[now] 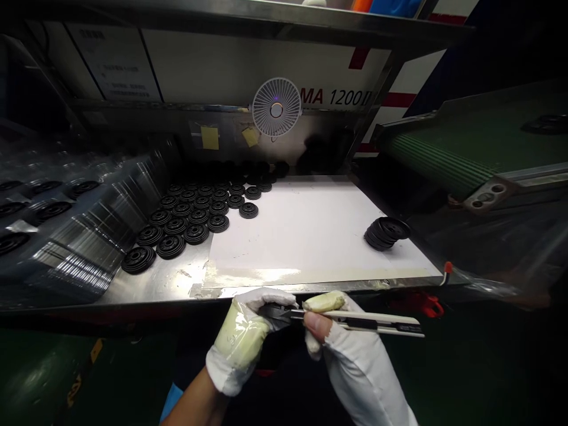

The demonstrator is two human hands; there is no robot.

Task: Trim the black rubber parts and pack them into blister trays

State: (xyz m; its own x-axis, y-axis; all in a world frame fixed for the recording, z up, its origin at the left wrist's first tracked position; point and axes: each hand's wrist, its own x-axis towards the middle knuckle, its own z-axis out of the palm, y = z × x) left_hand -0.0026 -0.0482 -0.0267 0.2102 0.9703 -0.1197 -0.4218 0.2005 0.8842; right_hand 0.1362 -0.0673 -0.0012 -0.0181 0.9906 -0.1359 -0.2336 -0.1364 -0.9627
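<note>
My gloved left hand, taped in yellow over the white cloth, is closed around a black plastic disc, much of it hidden by the fingers. In my right hand, also in a white glove with a bare thumb, is a white and black utility knife. Its blade points left and meets or nearly meets the disc's edge. Both hands are just off the front edge of the bench. Beyond them a white sheet covers the metal top, with a leaning stack of black discs on its right side.
Rows of black discs stand on the bench at left, beside stacked clear plastic trays. A small white fan is at the back. A green conveyor belt lies right; a red-tipped lever juts up at the front corner.
</note>
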